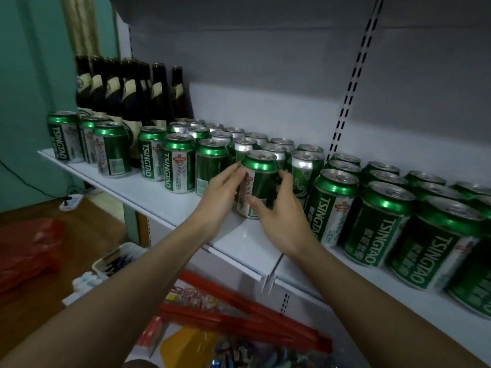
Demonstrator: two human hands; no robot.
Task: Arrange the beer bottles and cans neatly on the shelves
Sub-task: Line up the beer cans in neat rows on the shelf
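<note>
- Nearest, below the shelf edge, lie long red packets (239,312) and a muddle of small wrapped goods on a lower level; a red bag (29,251) sits off to the left on a brown floor.
- Both forearms reach up from the bottom of the view to the white shelf (148,193).
- The left hand (221,192) and the right hand (284,219) close on one green can (259,181) from either side: the left grip has its fingers curled on the can's left wall, the right grip wraps it with the thumb in front and the fingers round the far side. Both are grasping that can.
- The held can stands upright near the shelf's front, in the gap between the left group of cans (178,166) and the tidier rows to the right (377,219).
- Its label looks turned partly sideways, so the step in hand appears to be squaring this can up with the front row.
- Next would likely call for a small twist so the label faces out, then a short slide into line without knocking its neighbours.
- Behind stand more cans in rows, and at the far left dark beer bottles (127,88) against the back panel.
</note>
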